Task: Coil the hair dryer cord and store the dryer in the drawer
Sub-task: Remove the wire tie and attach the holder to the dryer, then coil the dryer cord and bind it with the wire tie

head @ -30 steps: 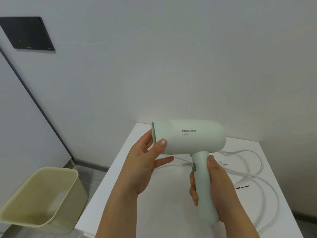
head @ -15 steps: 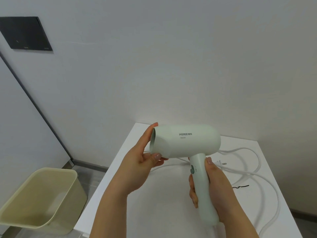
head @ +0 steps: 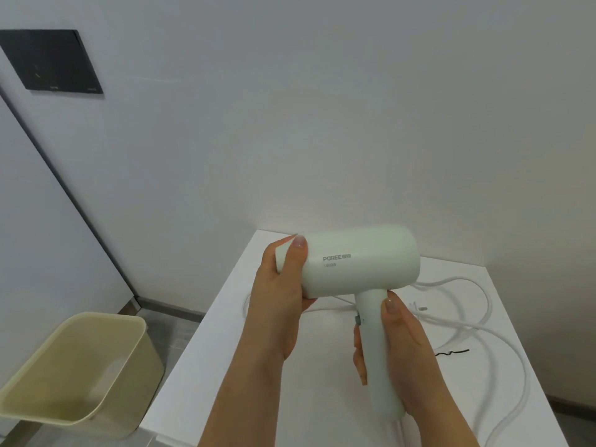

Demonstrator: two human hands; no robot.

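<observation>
Left grip [head: 280, 301] clasps hair dryer [head: 361, 259] barrel, right grip [head: 406, 343] its handle; beige bin [head: 64, 366] beside table [head: 222, 366]

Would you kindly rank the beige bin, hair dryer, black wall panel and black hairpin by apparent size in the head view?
1. beige bin
2. hair dryer, held nearer the camera, so flattered
3. black wall panel
4. black hairpin

The wall [head: 322, 140] closes off the far edge of the surface [head: 200, 382]. The hair dryer [head: 361, 259], gripped by the left hand [head: 280, 295] and right hand [head: 403, 343], fills the space above the middle. The white cord [head: 464, 324] loops across the far and right parts, its plug [head: 419, 308] and a thin black item [head: 451, 352], perhaps a hairpin, lying among the loops. The left strip of the surface is open; a beige bin [head: 80, 366] stands on the floor beside it.
</observation>
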